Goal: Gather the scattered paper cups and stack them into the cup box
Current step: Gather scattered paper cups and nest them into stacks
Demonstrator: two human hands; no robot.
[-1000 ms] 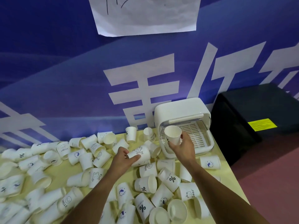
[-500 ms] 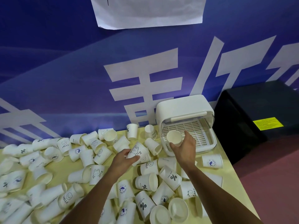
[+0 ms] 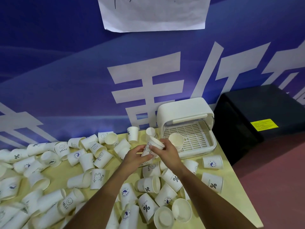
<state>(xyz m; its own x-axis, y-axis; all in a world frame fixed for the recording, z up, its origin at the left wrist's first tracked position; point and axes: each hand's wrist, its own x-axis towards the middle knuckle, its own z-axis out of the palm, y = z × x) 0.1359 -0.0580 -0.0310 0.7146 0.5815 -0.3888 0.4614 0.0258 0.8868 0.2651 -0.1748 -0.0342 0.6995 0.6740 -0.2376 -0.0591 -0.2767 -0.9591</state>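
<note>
Held cup [image 3: 151, 148]: white paper cup with a rabbit print, tilted, its mouth turned up and away toward the box; it is between the two hands, above the table
Left hand [image 3: 134, 158]: thumb and fingers curl round the lower part of the cup and are closed on it
Right hand [image 3: 168, 152]: thumb and fingertips pinch the upper part near the rim; it holds nothing else
Step in hand: it seems the cup passes from the left hand to the right hand, to be stacked in the box
How to do it well: hold the wall lightly so the rim is not crushed; release the left hand only when the right hand is firm; turn the cup mouth up, bring it straight over the standing cup and lower it inside
Cup in the box [image 3: 176, 139]: upright, mouth up, just beyond the right hand
Cup box [image 3: 184, 109]: white, lid raised, behind the grip and to its right
Scattered cups [image 3: 97, 177]: many lie on the table [image 3: 234, 200], below the grip and to its left; most of the task remains
</note>
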